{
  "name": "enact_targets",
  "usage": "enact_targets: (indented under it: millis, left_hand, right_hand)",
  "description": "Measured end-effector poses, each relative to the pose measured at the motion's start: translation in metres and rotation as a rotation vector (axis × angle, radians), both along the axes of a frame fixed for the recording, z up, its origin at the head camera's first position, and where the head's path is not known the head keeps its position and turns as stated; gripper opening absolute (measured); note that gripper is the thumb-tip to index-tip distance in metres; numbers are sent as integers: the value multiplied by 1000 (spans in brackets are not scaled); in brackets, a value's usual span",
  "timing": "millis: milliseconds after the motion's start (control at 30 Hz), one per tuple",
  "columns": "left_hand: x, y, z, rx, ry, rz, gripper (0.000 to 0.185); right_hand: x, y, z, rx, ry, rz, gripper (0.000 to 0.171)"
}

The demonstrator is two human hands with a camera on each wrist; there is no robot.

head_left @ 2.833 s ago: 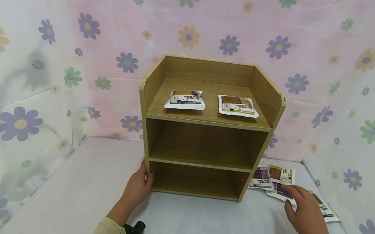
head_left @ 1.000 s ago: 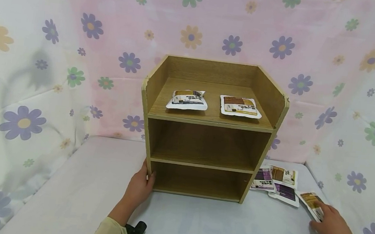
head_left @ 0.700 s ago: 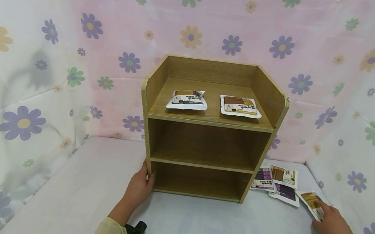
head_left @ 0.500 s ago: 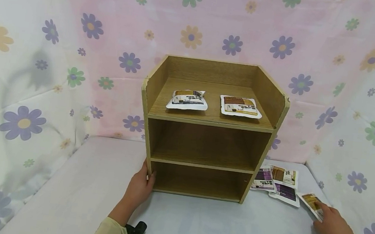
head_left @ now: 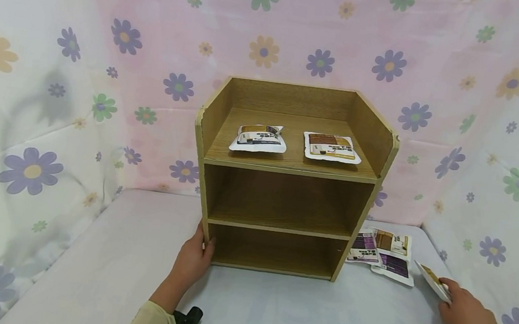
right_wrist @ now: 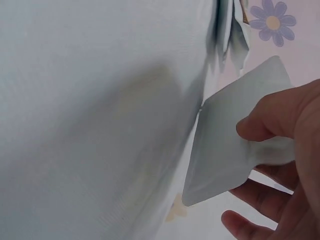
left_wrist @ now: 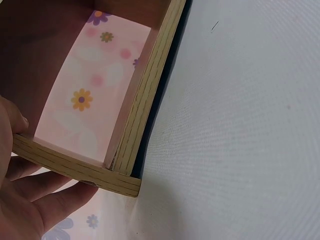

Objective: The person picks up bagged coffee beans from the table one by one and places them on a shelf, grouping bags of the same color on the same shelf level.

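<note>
A wooden three-tier shelf (head_left: 284, 197) stands on the white table. My left hand (head_left: 206, 242) grips the lower front corner of its left side panel (left_wrist: 125, 150), thumb inside and fingers outside (left_wrist: 55, 202). My right hand (head_left: 447, 291) is at the far right of the table and pinches a flat snack packet (head_left: 431, 274) that is tilted up off the cloth. In the right wrist view the packet's silver back (right_wrist: 220, 150) sits between my thumb and fingers (right_wrist: 252, 167). Two packets (head_left: 257, 138) (head_left: 331, 148) lie on the top tier.
Three more packets (head_left: 380, 249) lie overlapping on the table by the shelf's right foot. The middle and bottom tiers hold nothing. Flowered cloth walls (head_left: 505, 158) close in the back and both sides. Bare white tabletop (head_left: 299, 316) spreads in front of the shelf.
My right hand left the overlapping packets, moved right to the lone packet, and has now raised it off the table. The left hand has stayed on the shelf corner.
</note>
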State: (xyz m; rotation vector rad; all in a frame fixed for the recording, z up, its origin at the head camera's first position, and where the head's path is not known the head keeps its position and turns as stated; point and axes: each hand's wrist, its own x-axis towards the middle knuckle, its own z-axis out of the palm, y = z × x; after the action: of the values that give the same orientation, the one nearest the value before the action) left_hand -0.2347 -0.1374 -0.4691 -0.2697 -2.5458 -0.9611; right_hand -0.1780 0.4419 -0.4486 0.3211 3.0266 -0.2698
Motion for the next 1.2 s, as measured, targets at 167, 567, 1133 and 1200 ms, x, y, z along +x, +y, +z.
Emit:
enact_targets:
  millis: [167, 567, 1133, 1200]
  left_hand:
    - [0, 0, -1, 6, -1, 5, 59]
    - [0, 0, -1, 15, -9, -1, 59]
    - [0, -1, -1, 2, -2, 11, 62]
    - [-1, -1, -2, -2, 7, 12, 61]
  right_hand:
    - [6, -5, 9, 16, 84, 36, 51]
    - [15, -17, 15, -5, 365, 92, 37]
    - [24, -43, 31, -1, 454, 52, 38]
    - [26, -46, 34, -1, 468, 67, 37]
